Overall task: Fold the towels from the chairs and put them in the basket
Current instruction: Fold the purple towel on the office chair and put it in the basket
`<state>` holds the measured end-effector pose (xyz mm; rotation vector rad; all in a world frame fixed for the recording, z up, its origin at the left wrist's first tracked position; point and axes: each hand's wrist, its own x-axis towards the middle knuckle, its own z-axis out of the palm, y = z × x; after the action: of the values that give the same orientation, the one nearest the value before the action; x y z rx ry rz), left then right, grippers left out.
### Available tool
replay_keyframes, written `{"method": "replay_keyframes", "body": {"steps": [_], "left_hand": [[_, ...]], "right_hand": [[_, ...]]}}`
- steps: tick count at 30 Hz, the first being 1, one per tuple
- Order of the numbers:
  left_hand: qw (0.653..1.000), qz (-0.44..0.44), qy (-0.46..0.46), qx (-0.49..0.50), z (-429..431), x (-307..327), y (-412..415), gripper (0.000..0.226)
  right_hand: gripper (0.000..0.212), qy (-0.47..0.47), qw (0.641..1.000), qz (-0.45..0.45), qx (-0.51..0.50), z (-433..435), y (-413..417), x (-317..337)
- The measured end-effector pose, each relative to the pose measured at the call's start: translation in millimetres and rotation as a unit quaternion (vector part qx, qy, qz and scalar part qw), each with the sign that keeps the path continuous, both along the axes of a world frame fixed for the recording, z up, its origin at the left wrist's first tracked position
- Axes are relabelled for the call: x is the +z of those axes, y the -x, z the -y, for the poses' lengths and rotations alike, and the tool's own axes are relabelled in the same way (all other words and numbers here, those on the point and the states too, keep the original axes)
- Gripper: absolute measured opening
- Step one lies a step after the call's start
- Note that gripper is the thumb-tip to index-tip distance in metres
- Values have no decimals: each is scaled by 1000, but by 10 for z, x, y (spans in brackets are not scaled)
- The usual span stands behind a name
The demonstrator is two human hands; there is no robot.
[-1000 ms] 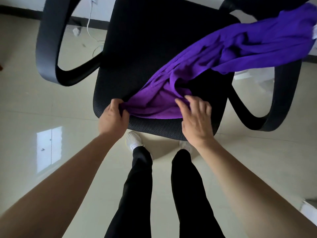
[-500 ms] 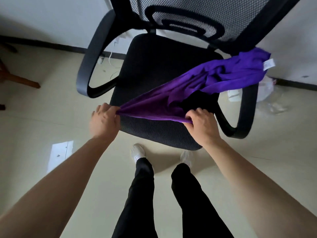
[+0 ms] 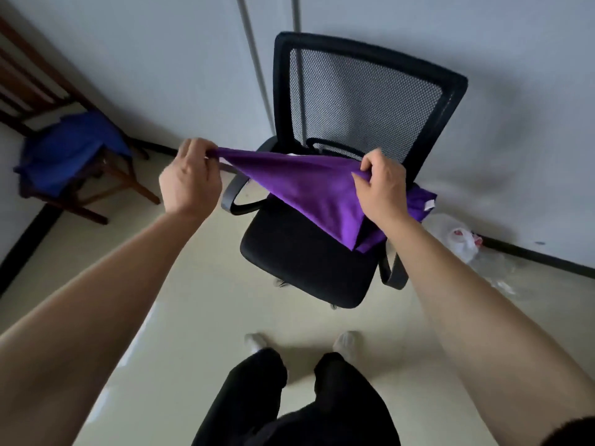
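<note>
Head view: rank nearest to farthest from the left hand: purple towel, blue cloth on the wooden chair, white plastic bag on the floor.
1. Purple towel: pinched in the left hand itself.
2. Blue cloth: on the wooden chair, off to the left.
3. White plastic bag: on the floor, far right past the black mesh office chair.

You see a purple towel [image 3: 317, 191] of smooth, matt cloth pulled taut at frame centre. The office chair [image 3: 309, 259] behind it has a see-through mesh back, a matt black woven seat and smooth, slightly shiny plastic armrests. At upper left, a blue cloth [image 3: 69, 149] lies matt and creased on a dark, varnished wooden chair [image 3: 122, 180]. The floor [image 3: 199, 300] is glossy and pale. At right, a thin plastic bag [image 3: 457, 235] looks crinkled and translucent.
</note>
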<state>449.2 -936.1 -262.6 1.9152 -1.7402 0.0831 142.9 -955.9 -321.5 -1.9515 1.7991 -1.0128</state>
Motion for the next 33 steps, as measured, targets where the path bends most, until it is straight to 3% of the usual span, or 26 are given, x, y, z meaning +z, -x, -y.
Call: {"method": "replay_keyframes", "body": {"steps": [6,12,18,22,27,29,31,33], "left_hand": [[992,-95,53,57,-72,773,-50,26],[965,-246,89,2,-91,1571,-263,24],[938,-325,93,-75,-365,1924,-653,11],[930,-344,77,-102,-515,2096,-962,9],[883,-444,7,-153,-628,2167,-1110,8],[845,-507,-42,-165,-671,2169,-1158,7],[787,-586,-90,-168,-687,2125,-1210,7],[751,-628,-112,-172,-649,2083,-1220,8]], "right_hand": [[20,22,999,37,-5,-96,67,988],[22,28,992,98,-79,-449,-42,2006],[39,-4,993,-4,-122,-943,-234,2499],[27,-78,990,-9,-116,-1311,-403,2710],[20,-61,986,-104,-113,-1525,-521,2761],[23,-35,986,-120,-115,-1542,-510,2753],[22,3,988,-91,-128,-1534,-481,2744],[17,39,988,-32,-143,-1503,-453,2776]]}}
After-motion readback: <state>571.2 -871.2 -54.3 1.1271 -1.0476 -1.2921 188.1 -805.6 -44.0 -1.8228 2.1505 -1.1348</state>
